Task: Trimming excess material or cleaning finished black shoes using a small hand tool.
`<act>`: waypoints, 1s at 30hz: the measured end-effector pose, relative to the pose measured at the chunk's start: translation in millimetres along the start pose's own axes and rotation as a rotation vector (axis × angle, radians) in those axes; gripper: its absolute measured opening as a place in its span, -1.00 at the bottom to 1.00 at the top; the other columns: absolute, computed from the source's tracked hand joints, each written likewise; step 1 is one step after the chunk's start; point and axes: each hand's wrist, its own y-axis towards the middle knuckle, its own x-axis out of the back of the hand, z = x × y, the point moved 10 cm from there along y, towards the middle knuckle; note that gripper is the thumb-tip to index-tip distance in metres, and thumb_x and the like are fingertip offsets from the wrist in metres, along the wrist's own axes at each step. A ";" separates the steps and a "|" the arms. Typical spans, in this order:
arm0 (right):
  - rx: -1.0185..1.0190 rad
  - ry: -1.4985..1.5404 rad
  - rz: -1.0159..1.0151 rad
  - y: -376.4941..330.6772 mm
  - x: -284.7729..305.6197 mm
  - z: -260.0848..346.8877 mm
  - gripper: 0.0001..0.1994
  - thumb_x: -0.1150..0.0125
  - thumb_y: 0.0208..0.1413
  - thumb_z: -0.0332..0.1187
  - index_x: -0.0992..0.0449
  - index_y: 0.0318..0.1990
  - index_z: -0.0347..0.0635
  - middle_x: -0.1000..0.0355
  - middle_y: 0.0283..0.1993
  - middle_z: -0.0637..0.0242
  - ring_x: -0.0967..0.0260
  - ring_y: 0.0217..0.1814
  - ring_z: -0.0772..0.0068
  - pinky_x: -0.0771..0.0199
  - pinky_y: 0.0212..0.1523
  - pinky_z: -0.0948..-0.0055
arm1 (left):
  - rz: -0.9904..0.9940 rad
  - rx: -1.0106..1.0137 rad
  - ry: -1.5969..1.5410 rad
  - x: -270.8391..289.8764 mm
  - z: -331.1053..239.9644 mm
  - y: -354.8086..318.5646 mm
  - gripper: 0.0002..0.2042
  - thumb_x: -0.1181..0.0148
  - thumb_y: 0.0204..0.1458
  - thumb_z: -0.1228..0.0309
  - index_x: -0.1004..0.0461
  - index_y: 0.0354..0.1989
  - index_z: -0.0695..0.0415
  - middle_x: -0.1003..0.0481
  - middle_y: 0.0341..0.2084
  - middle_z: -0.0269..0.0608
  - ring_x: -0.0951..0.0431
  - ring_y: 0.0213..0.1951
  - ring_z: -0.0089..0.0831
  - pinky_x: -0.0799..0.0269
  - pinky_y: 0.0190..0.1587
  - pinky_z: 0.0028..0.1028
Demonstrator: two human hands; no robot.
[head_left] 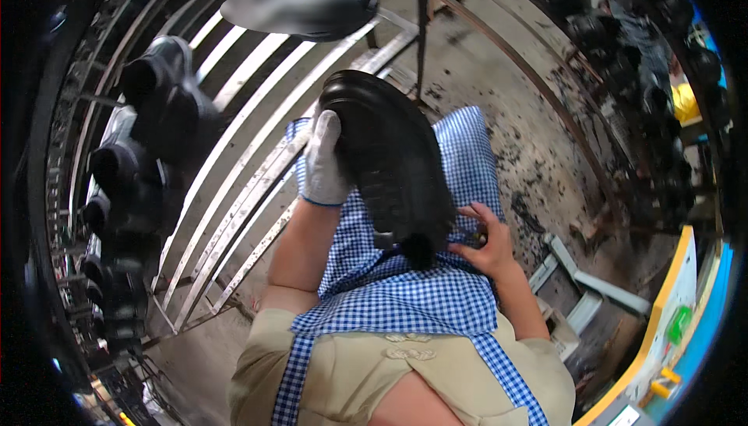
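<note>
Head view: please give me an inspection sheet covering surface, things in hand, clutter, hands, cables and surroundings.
Surface: grey floor below; slatted rack ahead and left.
Things in hand: black shoe, held over the blue checked apron.
Clutter: dark scraps scattered on the floor.
Hands: gloved left hand grips the shoe; bare right hand beside its lower end, contact unclear.
Cables: nothing seen.
Surroundings: more dark shoes left; yellow-edged board lower right.

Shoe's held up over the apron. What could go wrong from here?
1. The black shoe might slip: the gloved left hand grips one side near its upper end.
2. The bare right hand, close to the shoe's lower end, could get scuffed or smudged.
3. The checked apron bunches under the shoe and might snag.
</note>
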 end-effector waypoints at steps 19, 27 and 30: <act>-0.491 0.838 0.007 -8.5 10.1 -45.0 -0.19 -0.39 -0.04 -0.44 -0.06 0.37 -0.20 -0.22 0.31 0.15 -0.28 0.27 0.23 -0.30 0.26 0.23 | -0.127 0.000 -0.023 25.6 -3.2 -43.2 -0.24 -0.33 -0.10 0.52 -0.05 0.30 0.16 -0.28 0.14 -0.10 -0.32 0.17 -0.28 -0.22 0.25 -0.31; -0.422 0.681 0.045 -2.7 36.0 -45.7 -0.15 -0.45 -0.10 -0.42 -0.09 0.36 -0.20 -0.22 0.32 0.14 -0.25 0.30 0.21 -0.27 0.26 0.20 | -0.059 0.003 0.206 24.0 -13.2 -47.1 -0.37 -0.27 -0.01 0.47 -0.13 0.25 0.13 -0.35 0.03 -0.14 -0.39 0.05 -0.35 -0.34 0.13 -0.36; -0.222 0.661 0.021 16.7 58.2 -20.1 -0.16 -0.36 0.03 -0.22 0.00 0.38 -0.30 -0.25 0.28 0.09 -0.27 0.28 0.16 -0.28 0.27 0.21 | 0.011 0.080 0.289 52.9 4.5 -42.8 -0.54 -0.19 0.06 0.38 -0.22 0.13 0.17 -0.37 -0.03 -0.18 -0.38 -0.02 -0.42 -0.30 0.10 -0.44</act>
